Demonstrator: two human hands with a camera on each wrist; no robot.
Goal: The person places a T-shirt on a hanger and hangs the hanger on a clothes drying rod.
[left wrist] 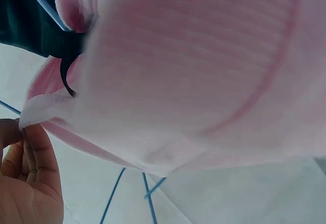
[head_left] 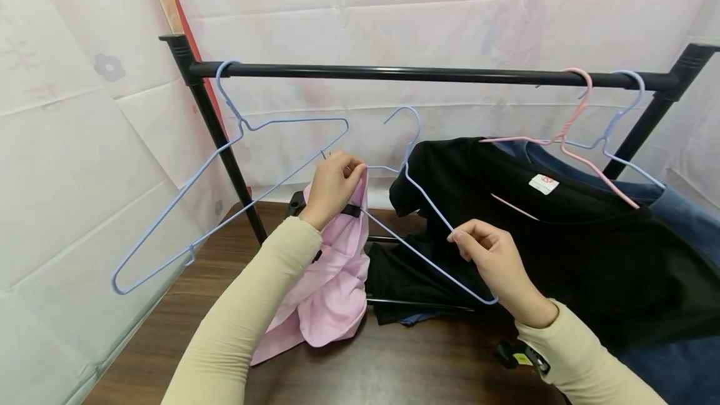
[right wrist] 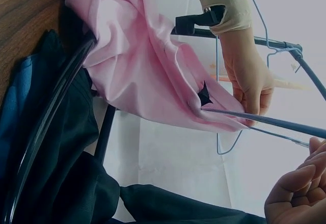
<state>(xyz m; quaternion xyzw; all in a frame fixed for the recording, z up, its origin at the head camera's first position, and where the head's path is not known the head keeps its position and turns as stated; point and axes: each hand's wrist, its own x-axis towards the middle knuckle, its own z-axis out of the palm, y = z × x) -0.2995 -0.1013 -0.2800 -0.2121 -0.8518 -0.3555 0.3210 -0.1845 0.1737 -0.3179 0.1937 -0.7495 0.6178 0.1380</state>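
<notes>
My left hand (head_left: 332,186) pinches the edge of a pink garment (head_left: 337,292), which hangs down in loose folds toward the tabletop. In the left wrist view its ribbed cloth (left wrist: 204,56) fills most of the frame. A light blue hanger (head_left: 430,202) has one end inside the garment's opening, its hook free in the air. Fingers and thumb of my right hand (head_left: 489,255) pinch that hanger along its sloping shoulder. The right wrist view shows the hanger bar (right wrist: 275,123) entering the pink cloth beside the left hand (right wrist: 249,81). The hanger's tip is hidden by the cloth.
A black rail (head_left: 360,72) spans the view. A bare blue hanger (head_left: 304,120) hangs at its left. At the right, a black T-shirt (head_left: 590,267) hangs on a pink hanger (head_left: 574,111), with a blue garment (head_left: 697,211) behind. Below lies a brown wooden tabletop (head_left: 394,367).
</notes>
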